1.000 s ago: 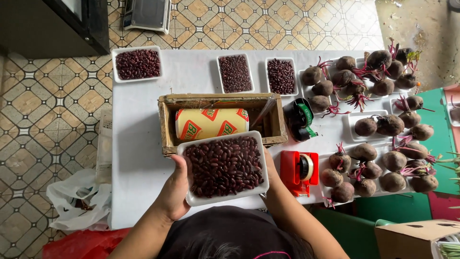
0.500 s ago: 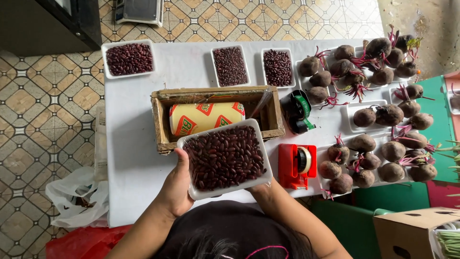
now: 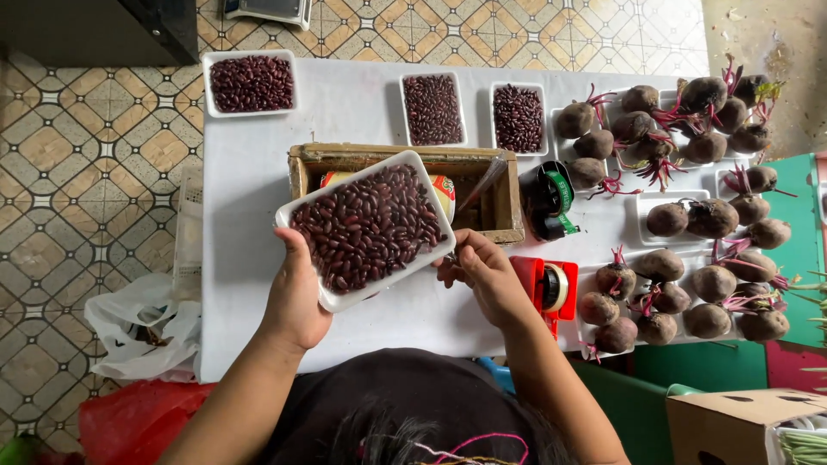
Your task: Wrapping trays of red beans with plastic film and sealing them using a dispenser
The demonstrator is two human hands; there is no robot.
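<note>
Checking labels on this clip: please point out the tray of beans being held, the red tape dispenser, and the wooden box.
tray of beans (image 3: 366, 228), head view, on the beans at its middle.
red tape dispenser (image 3: 551, 288), head view, on the tape roll.
wooden box (image 3: 508, 207), head view, on its right wall.

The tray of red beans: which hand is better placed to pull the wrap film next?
Probably the right hand: it is free, near the wooden film box. The left hand holds the tray of red beans.

white tray of red beans (image 3: 366, 228) | full | tilted | above wooden box (image 3: 495, 207)
</note>
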